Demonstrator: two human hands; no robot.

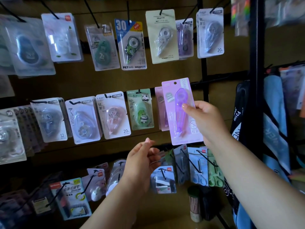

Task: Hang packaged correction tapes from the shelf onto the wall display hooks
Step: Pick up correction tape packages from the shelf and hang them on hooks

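A: How full is the wall display (102, 80)?

B: Mostly hung. The right hand (203, 119) pinches a purple correction tape pack (179, 111) just in front of its right-hand middle row, not yet hooked. The left hand (140, 160), below, is loosely curled and holds nothing.

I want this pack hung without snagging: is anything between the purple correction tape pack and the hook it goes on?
Nothing visible. The right hand holds the purple pack just in front of the matching pink packs; the hook itself is hidden behind it. The left hand is lower, empty.
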